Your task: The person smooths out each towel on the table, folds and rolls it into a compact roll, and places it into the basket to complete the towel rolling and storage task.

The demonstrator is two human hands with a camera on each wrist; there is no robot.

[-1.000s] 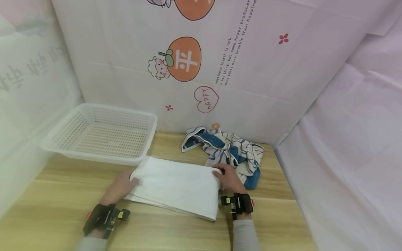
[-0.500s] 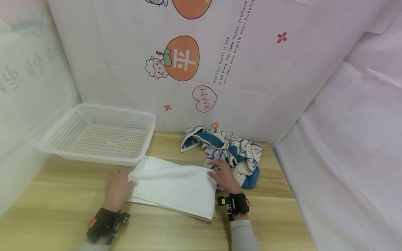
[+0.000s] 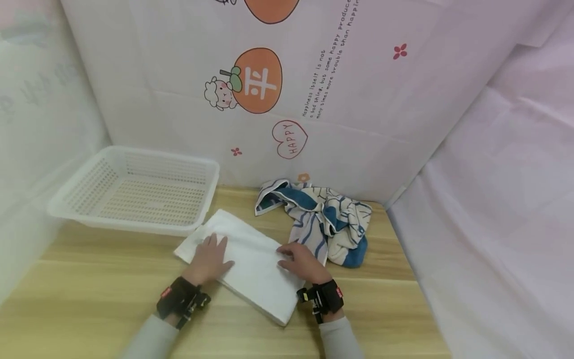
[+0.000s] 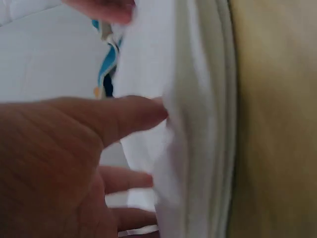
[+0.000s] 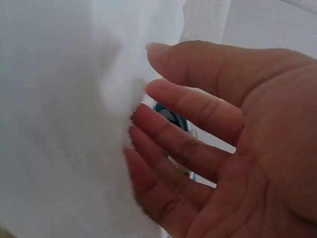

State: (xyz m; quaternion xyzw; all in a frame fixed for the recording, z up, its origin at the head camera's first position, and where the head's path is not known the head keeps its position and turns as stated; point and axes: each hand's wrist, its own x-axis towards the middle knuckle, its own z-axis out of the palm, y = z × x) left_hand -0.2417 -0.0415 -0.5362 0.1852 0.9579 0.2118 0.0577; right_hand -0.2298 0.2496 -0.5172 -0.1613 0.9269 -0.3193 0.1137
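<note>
A folded white towel [image 3: 257, 264] lies slantwise on the wooden table, its several layers [image 4: 210, 114] stacked along the near edge in the left wrist view. My left hand [image 3: 208, 262] rests on the towel's left part with fingers spread, and the thumb touches its near side. At the right edge is my right hand [image 3: 305, 263]. In the right wrist view, its loosely bent fingers [image 5: 168, 148] meet the towel's edge without pinching it; the thumb stands apart from them.
A white perforated plastic basket [image 3: 130, 226] stands at the back left, close to the towel's far left corner. A crumpled blue-and-cream patterned towel [image 3: 309, 202] lies behind my right hand. Printed white sheets [image 3: 350, 149] wall in the table [image 3: 89, 299].
The white towel has turned clockwise, its near right corner swinging toward me. My left hand has moved from the left edge onto its top and spread. My right hand has shifted left and slightly nearer.
</note>
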